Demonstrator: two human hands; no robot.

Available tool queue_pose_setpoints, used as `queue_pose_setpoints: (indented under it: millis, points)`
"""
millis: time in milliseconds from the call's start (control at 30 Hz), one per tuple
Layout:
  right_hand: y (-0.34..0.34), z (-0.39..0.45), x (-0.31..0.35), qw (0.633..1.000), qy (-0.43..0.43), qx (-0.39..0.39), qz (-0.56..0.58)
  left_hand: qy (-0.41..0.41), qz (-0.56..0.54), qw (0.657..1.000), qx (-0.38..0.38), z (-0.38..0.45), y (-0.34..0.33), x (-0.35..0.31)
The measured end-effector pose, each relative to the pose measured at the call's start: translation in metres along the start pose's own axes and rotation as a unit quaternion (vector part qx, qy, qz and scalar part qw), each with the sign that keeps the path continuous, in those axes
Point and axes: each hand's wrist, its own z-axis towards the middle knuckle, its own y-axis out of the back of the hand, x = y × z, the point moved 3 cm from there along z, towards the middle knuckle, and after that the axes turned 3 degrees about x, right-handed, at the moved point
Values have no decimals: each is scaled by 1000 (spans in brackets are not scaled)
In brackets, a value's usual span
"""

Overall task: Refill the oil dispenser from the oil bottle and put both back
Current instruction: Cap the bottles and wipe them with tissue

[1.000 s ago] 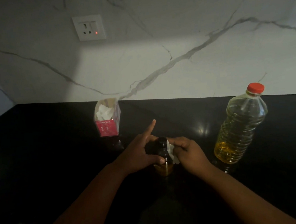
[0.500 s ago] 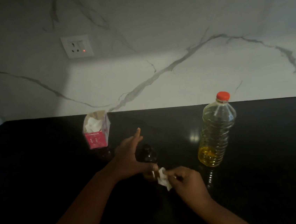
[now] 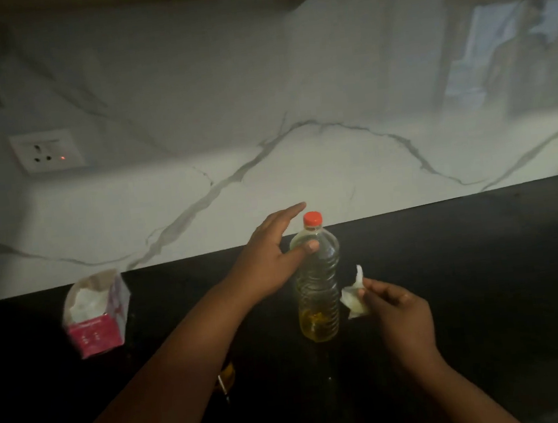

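A clear plastic oil bottle [image 3: 318, 286] with a red cap stands upright on the black counter [image 3: 484, 276], with a little yellow oil at its bottom. My left hand [image 3: 268, 253] is at its upper left, fingers spread, thumb touching the bottle's shoulder. My right hand [image 3: 396, 312] is just right of the bottle and pinches a crumpled white tissue [image 3: 354, 298]. The dark oil dispenser [image 3: 226, 375] stands near the front, mostly hidden behind my left forearm; only an amber part shows.
A pink tissue box [image 3: 97, 316] with white tissue sticking out stands at the left near the marble backsplash. A wall socket [image 3: 47, 151] with a red light is above it. The counter's far edge meets the wall.
My left hand let go of the dispenser and reached right to the oil bottle. My right hand drew the tissue off the dispenser and moved right. The camera view shifted right and up.
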Motion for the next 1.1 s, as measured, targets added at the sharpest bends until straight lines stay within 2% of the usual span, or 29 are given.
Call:
queue_pose_setpoints:
  millis: [133, 233, 367, 633, 900, 1100]
  points:
    - [-3, 17, 25, 996, 64, -35, -50, -31, 42, 998, 44, 32, -7, -5]
    - [-20, 31, 41, 988, 108, -50, -100, -41, 25, 996, 72, 44, -11, 3]
    - [-46, 42, 50, 975, 151, -61, -152, -35, -34, 997, 66, 54, -16, 12]
    - [-78, 35, 23, 927, 248, -33, -280, -35, -55, 996, 63, 53, -19, 18]
    - [-70, 40, 8, 935, 280, -44, -212, -14, -88, 994, 57, 54, -20, 20]
    - [-61, 51, -18, 978, 181, -9, -101, -5, -92, 995, 47, 55, -22, 20]
